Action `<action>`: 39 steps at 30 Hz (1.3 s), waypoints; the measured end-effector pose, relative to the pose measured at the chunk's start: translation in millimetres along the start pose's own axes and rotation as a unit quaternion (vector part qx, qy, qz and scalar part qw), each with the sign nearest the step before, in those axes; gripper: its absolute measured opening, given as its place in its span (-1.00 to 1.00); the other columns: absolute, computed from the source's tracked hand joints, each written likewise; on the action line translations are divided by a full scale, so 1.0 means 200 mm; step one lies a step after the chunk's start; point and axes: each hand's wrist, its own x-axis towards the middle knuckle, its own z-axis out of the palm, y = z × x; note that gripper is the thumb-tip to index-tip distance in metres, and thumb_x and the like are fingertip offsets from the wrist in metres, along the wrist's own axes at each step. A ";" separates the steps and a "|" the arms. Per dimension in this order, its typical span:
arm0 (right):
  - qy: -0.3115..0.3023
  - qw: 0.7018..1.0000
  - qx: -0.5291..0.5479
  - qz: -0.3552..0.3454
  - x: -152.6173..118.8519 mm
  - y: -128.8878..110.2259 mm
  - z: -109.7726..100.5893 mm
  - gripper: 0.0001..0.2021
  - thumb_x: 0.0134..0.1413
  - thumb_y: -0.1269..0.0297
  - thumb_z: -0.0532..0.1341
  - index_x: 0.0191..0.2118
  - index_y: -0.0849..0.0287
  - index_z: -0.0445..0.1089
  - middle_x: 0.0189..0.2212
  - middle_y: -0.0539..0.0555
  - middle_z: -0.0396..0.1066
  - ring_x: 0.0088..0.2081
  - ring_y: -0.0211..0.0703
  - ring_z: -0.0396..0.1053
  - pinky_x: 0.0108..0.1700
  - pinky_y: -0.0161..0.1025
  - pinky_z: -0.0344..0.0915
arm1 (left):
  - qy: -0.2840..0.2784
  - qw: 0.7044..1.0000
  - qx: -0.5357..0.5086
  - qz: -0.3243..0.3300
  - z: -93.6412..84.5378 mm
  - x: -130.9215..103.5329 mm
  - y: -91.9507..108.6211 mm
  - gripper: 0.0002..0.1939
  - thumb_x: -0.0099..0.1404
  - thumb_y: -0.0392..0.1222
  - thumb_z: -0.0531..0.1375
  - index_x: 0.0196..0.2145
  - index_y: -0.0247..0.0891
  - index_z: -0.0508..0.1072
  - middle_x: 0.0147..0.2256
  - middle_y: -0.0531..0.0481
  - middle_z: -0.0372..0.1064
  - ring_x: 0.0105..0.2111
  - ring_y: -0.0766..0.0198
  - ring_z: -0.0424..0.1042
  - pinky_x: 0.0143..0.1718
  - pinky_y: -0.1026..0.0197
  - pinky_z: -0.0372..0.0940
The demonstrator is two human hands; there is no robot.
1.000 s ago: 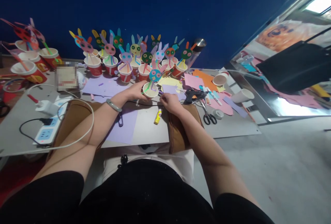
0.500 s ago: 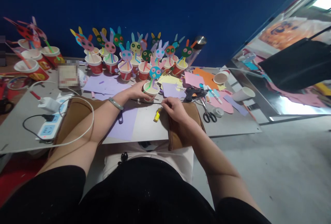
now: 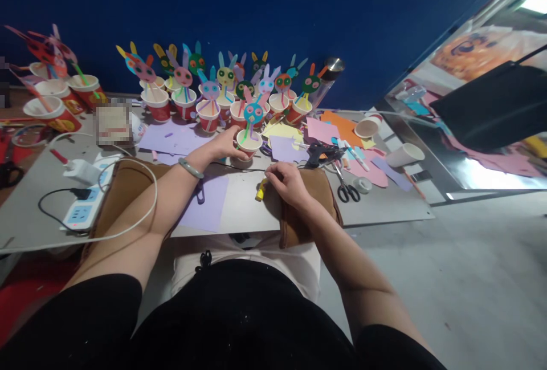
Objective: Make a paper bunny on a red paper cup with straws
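My left hand (image 3: 231,145) grips a small paper cup (image 3: 248,143) from its left side. A blue paper rabbit face (image 3: 253,112) with pink ears stands up out of this cup on a stem. My right hand (image 3: 285,181) rests near the table's front, its fingers curled together; whether anything is between them is hidden. Just left of its fingertips lies a small yellow object (image 3: 260,190). Behind the held cup stand several red-and-white cups with rabbit faces, such as a green one (image 3: 310,84).
Black-handled scissors (image 3: 348,192), a tape roll (image 3: 363,186), a glue gun (image 3: 318,155) and coloured paper (image 3: 322,130) lie to the right. Purple paper (image 3: 205,210) lies in front. A power strip (image 3: 83,204) with cables is at the left, and a bottle (image 3: 327,82) stands behind.
The cup in my left hand has shifted slightly left and back, and its rabbit face has moved with it. My right hand has barely moved.
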 end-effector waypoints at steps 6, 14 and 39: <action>0.041 0.986 0.146 0.064 -0.01 -0.04 -0.02 -0.86 0.13 0.20 0.27 -0.38 0.11 0.42 -0.49 -0.02 0.40 -0.42 -0.21 0.26 -0.28 -0.21 0.18 | 0.008 0.966 0.256 -0.029 -0.22 -0.15 0.16 -0.33 -0.20 -0.10 0.52 -0.10 -0.37 0.53 -0.08 -0.27 0.55 -0.04 -0.18 0.51 -0.11 0.08 0.33; 0.038 0.816 0.536 0.212 0.05 -0.17 -0.04 -0.62 -0.20 0.02 0.54 -0.41 0.08 0.39 -0.54 -0.10 0.26 -0.46 -0.30 0.23 -0.36 -0.31 0.23 | -0.106 0.989 -0.010 0.100 -0.08 -0.30 0.43 -0.79 0.23 -0.23 0.23 -0.23 -0.36 0.61 -0.40 -0.01 0.53 -0.39 0.32 0.46 -0.34 0.31 0.28; -0.043 0.901 0.379 0.205 -0.03 -0.12 0.08 -0.53 -0.14 -0.15 0.47 -0.36 0.15 0.39 -0.53 -0.09 0.41 -0.52 -0.35 0.28 -0.40 -0.32 0.23 | -0.038 0.957 -0.279 -0.070 0.27 -0.41 0.18 -0.86 0.22 -0.21 0.30 -0.42 -0.33 0.48 -0.55 0.05 0.40 -0.61 0.43 0.37 -0.60 0.38 0.19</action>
